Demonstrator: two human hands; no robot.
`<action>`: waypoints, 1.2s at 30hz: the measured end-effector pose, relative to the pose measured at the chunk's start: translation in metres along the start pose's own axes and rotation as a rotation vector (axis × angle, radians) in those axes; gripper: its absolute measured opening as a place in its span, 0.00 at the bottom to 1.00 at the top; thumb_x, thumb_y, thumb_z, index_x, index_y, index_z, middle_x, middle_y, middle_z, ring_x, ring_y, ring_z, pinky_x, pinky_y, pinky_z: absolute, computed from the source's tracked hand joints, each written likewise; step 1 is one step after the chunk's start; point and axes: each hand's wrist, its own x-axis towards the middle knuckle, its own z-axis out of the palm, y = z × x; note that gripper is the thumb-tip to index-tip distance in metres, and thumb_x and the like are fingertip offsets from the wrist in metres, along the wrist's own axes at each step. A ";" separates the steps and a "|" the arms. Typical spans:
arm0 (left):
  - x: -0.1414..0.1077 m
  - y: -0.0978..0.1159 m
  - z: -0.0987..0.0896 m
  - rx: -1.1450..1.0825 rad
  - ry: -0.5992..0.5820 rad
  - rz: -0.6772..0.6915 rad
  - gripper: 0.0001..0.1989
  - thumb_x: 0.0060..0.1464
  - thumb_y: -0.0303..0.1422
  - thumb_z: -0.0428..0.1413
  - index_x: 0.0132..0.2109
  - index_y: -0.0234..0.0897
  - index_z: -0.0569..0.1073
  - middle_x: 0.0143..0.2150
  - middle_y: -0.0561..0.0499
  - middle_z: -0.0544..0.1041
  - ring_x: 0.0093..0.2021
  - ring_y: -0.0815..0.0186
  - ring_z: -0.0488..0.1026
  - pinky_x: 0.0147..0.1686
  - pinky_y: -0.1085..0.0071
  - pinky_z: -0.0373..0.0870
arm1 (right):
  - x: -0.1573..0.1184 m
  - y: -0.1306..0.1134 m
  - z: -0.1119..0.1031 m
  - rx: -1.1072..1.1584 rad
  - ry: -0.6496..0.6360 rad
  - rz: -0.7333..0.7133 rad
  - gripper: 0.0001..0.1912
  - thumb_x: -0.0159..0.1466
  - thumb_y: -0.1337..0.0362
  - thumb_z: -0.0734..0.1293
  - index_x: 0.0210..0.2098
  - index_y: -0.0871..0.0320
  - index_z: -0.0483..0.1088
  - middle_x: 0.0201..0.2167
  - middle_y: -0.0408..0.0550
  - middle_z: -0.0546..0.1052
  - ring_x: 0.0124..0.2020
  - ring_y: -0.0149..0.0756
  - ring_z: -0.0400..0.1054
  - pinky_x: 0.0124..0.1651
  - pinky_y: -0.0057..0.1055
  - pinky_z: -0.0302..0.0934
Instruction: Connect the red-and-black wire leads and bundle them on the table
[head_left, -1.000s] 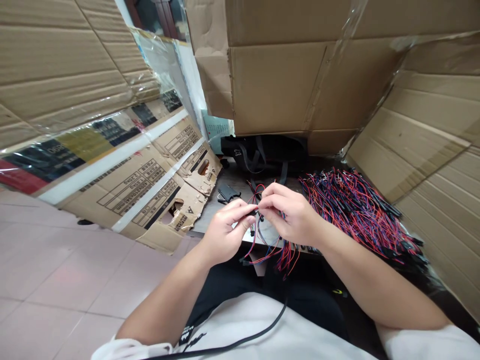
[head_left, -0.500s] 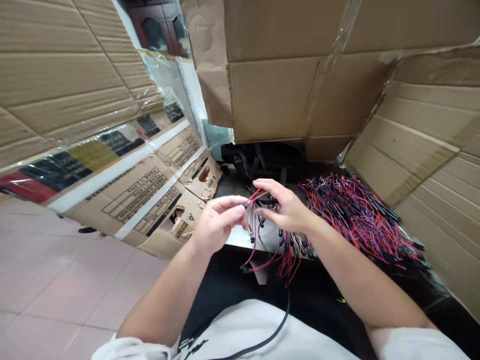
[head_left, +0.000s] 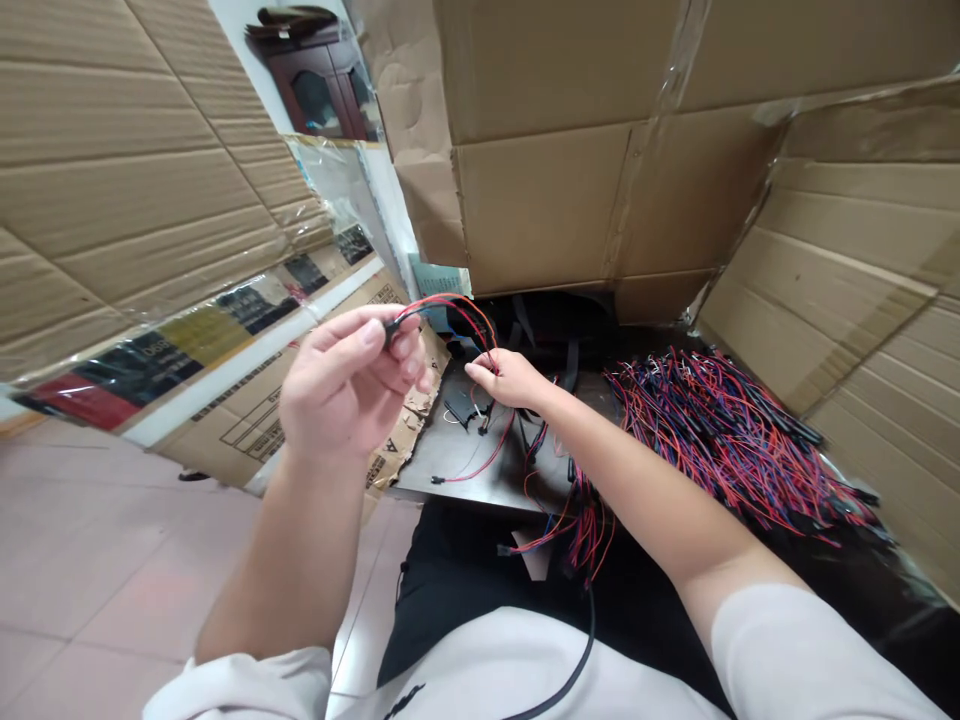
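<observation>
My left hand (head_left: 345, 385) is raised and pinches a small black wire connector (head_left: 391, 331) between thumb and fingers. Red and dark wires (head_left: 450, 308) arc from that connector across to my right hand (head_left: 506, 379), whose fingertips pinch them above the dark tabletop (head_left: 435, 462). A large heap of red, blue and black connector wires (head_left: 720, 440) lies to the right of my right forearm. A loose red wire (head_left: 476, 470) and a small black object (head_left: 457, 408) lie on the table below my hands. A wire bundle (head_left: 583, 530) hangs over the table's front edge.
Cardboard boxes (head_left: 547, 200) and flattened cardboard sheets (head_left: 847, 260) wall in the table on the far side and right. A black bag (head_left: 547, 320) sits under the box. A black cable (head_left: 574, 680) runs down my front. Pink floor tiles (head_left: 97, 550) spread out on the left.
My left hand has lifted and moved left, drawing a connector and its wires out from the bunch. My right hand has moved away from the left, toward the back of the table.
</observation>
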 end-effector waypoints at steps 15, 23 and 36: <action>-0.104 -0.097 -0.048 0.290 -0.120 -0.782 0.10 0.47 0.33 0.64 0.36 0.32 0.78 0.26 0.50 0.75 0.26 0.69 0.70 0.30 0.71 0.69 | -0.002 0.001 -0.041 -0.481 0.806 -0.406 0.26 0.73 0.55 0.45 0.36 0.59 0.69 0.27 0.50 0.76 0.30 0.37 0.69 0.41 0.35 0.58; -0.080 -0.131 -0.056 -0.006 -0.079 -0.725 0.17 0.37 0.28 0.61 0.39 0.31 0.79 0.40 0.41 0.79 0.42 0.58 0.74 0.41 0.63 0.71 | -0.017 0.009 -0.033 -0.608 0.673 0.032 0.26 0.73 0.54 0.47 0.42 0.61 0.71 0.23 0.50 0.74 0.22 0.37 0.67 0.27 0.29 0.45; -0.056 -0.165 -0.013 0.445 0.300 -0.322 0.11 0.42 0.36 0.64 0.30 0.32 0.77 0.27 0.49 0.77 0.29 0.66 0.72 0.34 0.69 0.70 | -0.031 0.026 -0.024 -0.419 0.597 0.226 0.22 0.72 0.56 0.50 0.45 0.58 0.71 0.28 0.53 0.77 0.30 0.44 0.72 0.32 0.31 0.55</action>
